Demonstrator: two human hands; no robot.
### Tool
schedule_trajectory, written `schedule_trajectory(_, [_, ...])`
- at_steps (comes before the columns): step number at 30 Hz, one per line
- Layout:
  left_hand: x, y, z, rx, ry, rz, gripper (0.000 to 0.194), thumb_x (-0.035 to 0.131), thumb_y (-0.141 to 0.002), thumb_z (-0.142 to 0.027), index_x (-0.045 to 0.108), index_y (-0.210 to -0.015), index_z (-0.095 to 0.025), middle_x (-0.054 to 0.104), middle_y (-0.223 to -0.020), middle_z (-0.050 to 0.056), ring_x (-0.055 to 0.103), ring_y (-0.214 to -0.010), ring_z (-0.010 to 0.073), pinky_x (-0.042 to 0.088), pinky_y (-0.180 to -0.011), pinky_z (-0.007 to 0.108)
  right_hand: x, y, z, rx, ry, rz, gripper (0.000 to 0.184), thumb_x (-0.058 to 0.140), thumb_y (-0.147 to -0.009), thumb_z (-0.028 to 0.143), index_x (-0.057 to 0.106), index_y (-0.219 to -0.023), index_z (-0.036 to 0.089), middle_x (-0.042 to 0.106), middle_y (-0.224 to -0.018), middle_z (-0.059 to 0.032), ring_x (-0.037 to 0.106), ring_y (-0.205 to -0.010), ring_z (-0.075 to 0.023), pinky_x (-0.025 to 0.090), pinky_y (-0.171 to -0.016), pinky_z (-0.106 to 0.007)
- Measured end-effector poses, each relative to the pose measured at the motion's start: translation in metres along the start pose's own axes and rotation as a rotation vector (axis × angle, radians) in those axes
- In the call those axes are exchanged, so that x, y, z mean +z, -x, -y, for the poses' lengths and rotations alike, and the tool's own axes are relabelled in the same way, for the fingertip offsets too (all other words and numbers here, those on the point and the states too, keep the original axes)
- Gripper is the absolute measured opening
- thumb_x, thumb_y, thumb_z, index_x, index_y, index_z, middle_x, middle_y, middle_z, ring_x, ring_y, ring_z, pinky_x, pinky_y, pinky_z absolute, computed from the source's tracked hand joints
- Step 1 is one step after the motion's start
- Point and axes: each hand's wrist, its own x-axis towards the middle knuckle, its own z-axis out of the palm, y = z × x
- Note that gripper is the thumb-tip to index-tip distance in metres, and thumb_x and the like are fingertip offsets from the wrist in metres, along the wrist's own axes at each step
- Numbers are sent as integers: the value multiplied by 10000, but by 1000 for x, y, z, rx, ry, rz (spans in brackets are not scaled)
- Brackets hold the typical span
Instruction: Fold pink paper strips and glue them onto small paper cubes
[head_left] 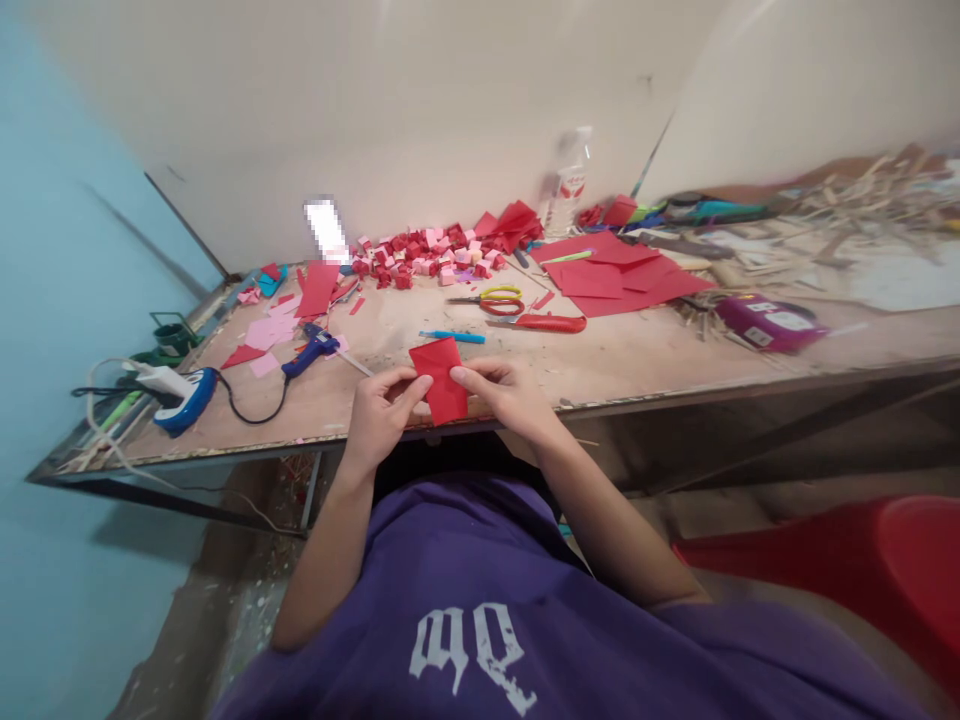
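A piece of red paper (pixel 445 385) is held up between my two hands at the table's front edge. My left hand (pixel 384 410) pinches its left side between thumb and fingers. On the opposite side, the thumb and fingers of my right hand (pixel 510 393) grip the paper's right edge. Faint crease lines seem to cross the sheet. Just beyond it lie a blue pen (pixel 454 337), a red-handled cutter knife (pixel 551 323) and scissors (pixel 501 300) with yellow and red handles.
Small red and pink folded paper pieces (pixel 427 255) are heaped at the back. Red sheets (pixel 615 275) lie right of them, near a plastic bottle (pixel 570 190). A blue glue gun (pixel 311 350) and a power strip (pixel 185 400) are on the left; a purple box (pixel 769 322) is right.
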Motion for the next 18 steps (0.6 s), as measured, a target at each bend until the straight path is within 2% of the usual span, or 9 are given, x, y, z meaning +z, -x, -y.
schedule_trajectory(5, [1,-1,-1,0,-3,-68,257,741,-875,-416,735,-783,-176,736,-777,22,676,-743,180,532,-733,270,0,1,2,3,2,47,315,744,-881,485,838,-920,186,803,-893,-50,694,-768,-192,537,-700,-292])
schedule_trajectory(12, [3,-1,0,-9,34,-115,260,763,-858,-414,737,-792,-164,748,-788,30,694,-760,185,545,-740,271,0,0,1,-4,15,69,331,711,-913,463,798,-786,170,771,-809,-27,658,-720,-165,504,-677,-268])
schedule_trajectory(18, [3,-2,-2,-13,65,-130,261,757,-867,-407,730,-763,-169,740,-733,19,694,-707,175,549,-697,264,0,0,2,7,25,91,329,727,-896,484,823,-871,170,788,-873,-43,661,-731,-176,502,-661,-273])
